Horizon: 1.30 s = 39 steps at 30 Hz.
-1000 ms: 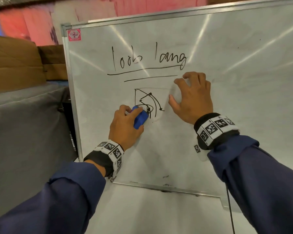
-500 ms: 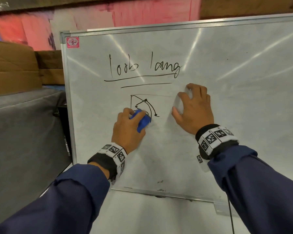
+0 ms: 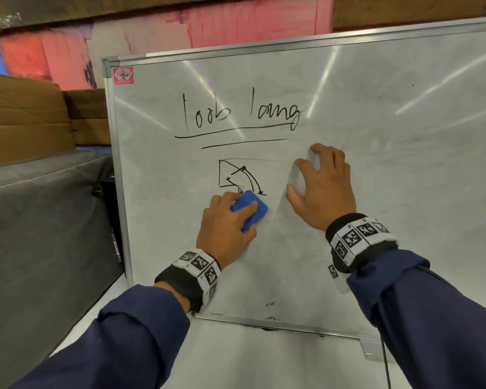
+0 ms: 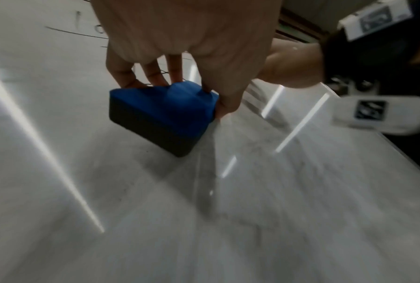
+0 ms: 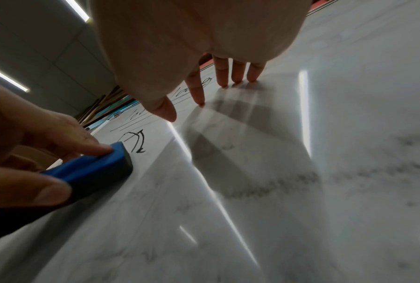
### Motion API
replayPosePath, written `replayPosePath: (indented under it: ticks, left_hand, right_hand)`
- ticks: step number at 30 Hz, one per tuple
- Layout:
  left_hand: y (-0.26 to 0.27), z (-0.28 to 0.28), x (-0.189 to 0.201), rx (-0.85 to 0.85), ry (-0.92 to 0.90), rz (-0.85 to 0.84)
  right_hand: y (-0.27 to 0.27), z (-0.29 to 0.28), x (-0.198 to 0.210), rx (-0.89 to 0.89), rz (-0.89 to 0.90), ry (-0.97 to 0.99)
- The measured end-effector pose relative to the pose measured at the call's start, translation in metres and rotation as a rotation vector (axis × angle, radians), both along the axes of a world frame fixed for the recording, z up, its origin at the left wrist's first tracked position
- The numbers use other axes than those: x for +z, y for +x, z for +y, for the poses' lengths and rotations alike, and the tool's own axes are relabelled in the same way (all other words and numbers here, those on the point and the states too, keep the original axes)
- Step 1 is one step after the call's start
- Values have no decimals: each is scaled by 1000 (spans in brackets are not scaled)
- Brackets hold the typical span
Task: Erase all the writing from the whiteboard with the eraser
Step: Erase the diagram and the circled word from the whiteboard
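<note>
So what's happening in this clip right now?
A person is wiping a whiteboard. The left hand grips a blue eraser flat on the board just below a small sketch. The right hand braces the board with spread fingertips. The underlined handwriting above is untouched.

Navy sleeves [image 3: 432,318]; black wristbands [image 3: 359,237], white square-code tags.
</note>
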State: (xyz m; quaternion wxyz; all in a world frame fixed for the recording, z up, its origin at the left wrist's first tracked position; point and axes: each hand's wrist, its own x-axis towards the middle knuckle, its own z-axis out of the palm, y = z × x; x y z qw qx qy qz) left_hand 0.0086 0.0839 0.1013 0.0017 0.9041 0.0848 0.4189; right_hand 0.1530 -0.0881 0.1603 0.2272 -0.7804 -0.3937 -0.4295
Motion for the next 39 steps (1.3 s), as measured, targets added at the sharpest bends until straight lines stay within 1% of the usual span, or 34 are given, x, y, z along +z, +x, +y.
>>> replayPosePath:
  ticks: [1, 2, 5, 6, 10, 12, 14, 15, 19, 21, 24, 26, 28, 30, 32, 36, 39]
  left_hand:
    - [2, -1, -2, -11, -7, -11]
    - [3, 1, -2, -13, -60, -55]
    - [5, 12, 6, 26, -388, -265]
    - [5, 13, 6, 38, -427, -284]
    - [2, 1, -10, 1, -308, -134]
    - [0, 7, -11, 3, -340, -169]
    - [0, 13, -7, 34, -443, -260]
    - [0, 14, -6, 39, -474, -276]
    - [0, 0, -16, 2, -413, -153]
    - [1, 0, -12, 6, -431, -184]
    - [4, 4, 5, 56, -468, -309]
    - [5, 1, 6, 59, -445, -287]
    - [4, -5, -4, 21, -410, -201]
    - [2, -11, -16, 4, -415, -147]
    - [4, -10, -15, 10, -420, -160]
    - [10, -1, 9, 21, -434, -251]
    - [8, 1, 9, -6, -411, -226]
  right_hand:
    - [-1, 0, -1, -2, 2, 0]
    - [-1, -1, -1, -1, 3, -2]
    - [0, -3, -3, 1, -2, -20]
    - [0, -3, -3, 1, -5, -23]
    - [-1, -2, -8, 1, 0, -11]
    - [-3, -2, -11, -5, 10, -15]
    - [-3, -3, -14, -9, 16, -24]
    - [-4, -3, -15, -11, 18, -26]
    - [-7, -1, -20, -7, 31, -11]
    - [-8, -1, -22, -8, 42, -12]
    - [-9, -3, -24, -22, 48, -30]
    - [-9, -4, -26, -20, 55, -27]
    - [-10, -3, -31, -15, 73, -21]
    - [-15, 0, -38, -15, 99, -14]
    - [-21, 4, -43, -11, 120, -5]
    - [-32, 12, -48, 4, 117, -19]
    - [-37, 14, -55, 16, 157, -57]
